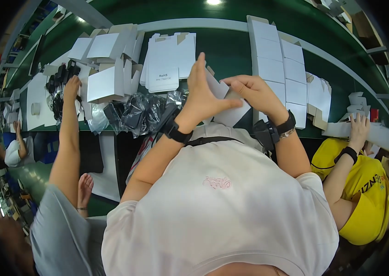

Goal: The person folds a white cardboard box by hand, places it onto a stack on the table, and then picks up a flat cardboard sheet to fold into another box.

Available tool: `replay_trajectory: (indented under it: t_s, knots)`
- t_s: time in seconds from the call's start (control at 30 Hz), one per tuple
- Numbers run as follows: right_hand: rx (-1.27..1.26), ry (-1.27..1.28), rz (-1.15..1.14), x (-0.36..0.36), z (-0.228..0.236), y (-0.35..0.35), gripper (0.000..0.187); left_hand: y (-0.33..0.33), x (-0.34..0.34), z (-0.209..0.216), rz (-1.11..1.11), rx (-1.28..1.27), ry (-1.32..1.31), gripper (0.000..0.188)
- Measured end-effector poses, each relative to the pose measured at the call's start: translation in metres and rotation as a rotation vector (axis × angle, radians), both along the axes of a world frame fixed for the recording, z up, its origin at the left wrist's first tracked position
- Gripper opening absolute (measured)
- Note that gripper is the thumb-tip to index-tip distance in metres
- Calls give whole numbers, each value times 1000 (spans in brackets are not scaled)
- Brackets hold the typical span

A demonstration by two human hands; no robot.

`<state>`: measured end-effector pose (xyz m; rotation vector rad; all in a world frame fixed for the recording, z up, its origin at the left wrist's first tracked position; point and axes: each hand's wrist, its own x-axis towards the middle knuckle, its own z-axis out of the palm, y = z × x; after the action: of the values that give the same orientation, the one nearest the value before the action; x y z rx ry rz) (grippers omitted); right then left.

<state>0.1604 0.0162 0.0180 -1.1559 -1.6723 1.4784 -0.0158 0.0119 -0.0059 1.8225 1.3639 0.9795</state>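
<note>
A small white cardboard box (234, 113) is tilted between my hands at the near edge of the green table, its top flaps standing up. My left hand (200, 94) lies along its left side with fingers stretched upward, the thumb reaching across to the box's face. On the far right edge, my right hand (258, 94) has its fingers curled over and pinches the box. Both wrists carry black bands with dark devices. Left of my left hand are several black power adapters in clear plastic bags (135, 113).
Flat white cartons (169, 57) lie stacked behind my left hand. Folded white boxes (107, 85) stand farther left, and rows of closed white boxes (268, 55) to the right. A grey-sleeved co-worker's hand (71, 87) touches black adapters (58, 83); a yellow-shirted person (360, 193) works at right.
</note>
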Motion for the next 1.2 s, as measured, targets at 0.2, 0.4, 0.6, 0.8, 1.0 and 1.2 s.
replay_trajectory:
  t_s: [0.2, 0.4, 0.6, 0.8, 1.0, 1.2]
  knots:
    - [-55, -273, -86, 6, 30, 6, 26, 11, 0, -7, 25, 31, -88, 110]
    - [312, -394, -330, 9, 24, 20, 11, 23, 1, 15, -23, 33, -151, 99]
    - [-228, -143, 31, 13, 49, 35, 18, 48, 0, 46, 59, -107, -57, 97]
    - [-76, -327, 64, 26, 17, 48, 16, 54, 2, 41, -114, -140, -23, 93]
    - [-271, 136, -118, 19, 2, 34, 25, 60, -6, 34, -4, -377, -243, 88]
    - [-225, 599, -20, -4, -7, -6, 79, 55, -5, 20, 125, -358, -135, 87]
